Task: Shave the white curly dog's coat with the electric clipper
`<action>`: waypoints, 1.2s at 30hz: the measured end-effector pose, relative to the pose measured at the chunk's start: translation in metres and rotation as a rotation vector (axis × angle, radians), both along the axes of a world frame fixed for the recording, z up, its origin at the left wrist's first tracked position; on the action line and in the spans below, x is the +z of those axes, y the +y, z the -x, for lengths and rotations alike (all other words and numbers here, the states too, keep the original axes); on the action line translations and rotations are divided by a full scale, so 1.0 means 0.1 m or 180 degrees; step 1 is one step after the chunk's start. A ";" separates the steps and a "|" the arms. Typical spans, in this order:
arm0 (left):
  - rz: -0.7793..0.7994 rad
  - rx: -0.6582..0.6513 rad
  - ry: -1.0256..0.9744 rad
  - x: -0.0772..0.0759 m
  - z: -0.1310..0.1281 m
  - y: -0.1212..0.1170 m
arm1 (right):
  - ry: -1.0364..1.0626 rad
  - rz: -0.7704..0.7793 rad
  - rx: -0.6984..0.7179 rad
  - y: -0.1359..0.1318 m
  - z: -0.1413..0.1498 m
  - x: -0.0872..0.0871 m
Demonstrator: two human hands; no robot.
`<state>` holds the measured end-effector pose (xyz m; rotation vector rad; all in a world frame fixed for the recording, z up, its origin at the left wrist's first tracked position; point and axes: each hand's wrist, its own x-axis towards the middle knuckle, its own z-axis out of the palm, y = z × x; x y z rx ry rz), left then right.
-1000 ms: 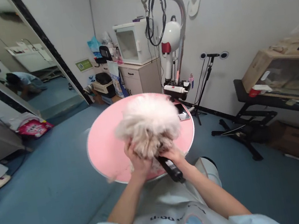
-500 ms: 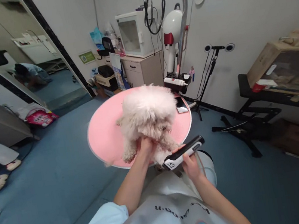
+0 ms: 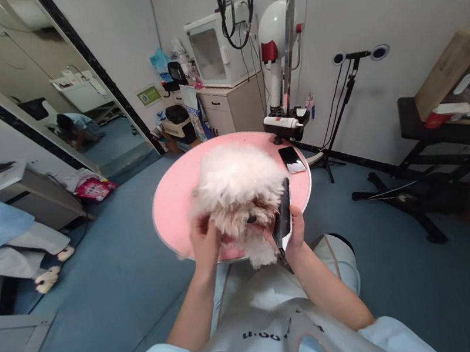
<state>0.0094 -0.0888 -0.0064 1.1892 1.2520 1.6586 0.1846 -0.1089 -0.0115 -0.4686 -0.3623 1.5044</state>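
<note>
A fluffy white dog (image 3: pixel 238 169) is on the round pink grooming table (image 3: pixel 172 204), its face toward me and its mouth area tinged brown. My left hand (image 3: pixel 204 240) is closed against the fur at the left side of its head and chest; the fingertips are partly hidden in the coat. My right hand (image 3: pixel 294 235) grips a black-and-white hair clipper (image 3: pixel 283 216), held nearly upright beside the right side of the dog's face. The clipper's lower end is close to the dog's chest fur.
A phone (image 3: pixel 292 159) lies on the table's right side. Leash loops (image 3: pixel 234 33) hang from a metal arm (image 3: pixel 287 31). A white bottle (image 3: pixel 282 122) rests on a holder behind the table. Another person's leg (image 3: pixel 27 247) shows at left; a stand with two round lamps (image 3: pixel 338 94) is at right.
The dog's head has lifted to face me. My left hand has moved left from beneath it. My right hand has turned the clipper from slanted to nearly upright. The view has shifted slightly.
</note>
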 end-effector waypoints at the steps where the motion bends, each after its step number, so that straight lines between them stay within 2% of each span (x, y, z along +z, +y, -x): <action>1: -0.0531 0.0329 0.0415 0.09 0.03 -0.01 | 0.0093 0.0004 0.0061 -0.01 0.01 0.01; 2: -0.1052 0.0403 0.0863 0.19 0.04 -0.01 | 0.0167 -0.0004 0.0133 -0.02 0.01 0.02; 3: -0.1468 0.0172 0.1359 0.31 0.02 0.01 | 0.0206 -0.0023 0.0194 -0.03 0.02 0.03; 4: -0.1664 -0.0223 0.1908 0.43 -0.03 0.07 | 0.0203 -0.0047 0.0211 -0.04 0.03 0.04; 6: -0.1439 -0.0560 0.2638 0.65 -0.14 0.24 | 0.0139 -0.0087 0.0226 -0.06 0.05 0.06; 7: -0.1206 -0.0661 0.2732 0.75 -0.21 0.35 | 0.0106 -0.0095 0.0224 -0.07 0.06 0.06; 9: -0.0790 -0.0982 0.2623 0.88 -0.31 0.57 | 0.0065 -0.0052 0.0198 -0.09 0.06 0.05; 12: -0.0445 -0.1401 0.2294 0.95 -0.38 0.74 | 0.0067 0.0060 0.0140 -0.12 0.08 -0.01; 17: -0.0229 -0.1437 0.2179 0.92 -0.27 0.64 | 0.0170 0.0156 0.0150 -0.17 0.12 -0.06; 24: -0.0017 -0.1547 0.3073 0.76 0.07 0.37 | 0.0308 0.0257 0.0232 -0.19 0.20 -0.09; 28: -0.0017 -0.1413 0.2693 0.68 0.16 0.38 | 0.0356 0.0227 0.0171 -0.21 0.22 -0.14; 31: -0.0008 -0.1585 0.2417 0.62 0.23 0.42 | 0.0381 0.0275 0.0198 -0.22 0.23 -0.15; 34: -0.0066 -0.1719 0.1912 0.46 0.32 0.39 | 0.0237 0.0288 0.0178 -0.22 0.21 -0.17; 36: -0.0293 -0.1179 0.1506 0.26 0.34 0.25 | 0.0039 0.0218 0.0160 -0.20 0.20 -0.18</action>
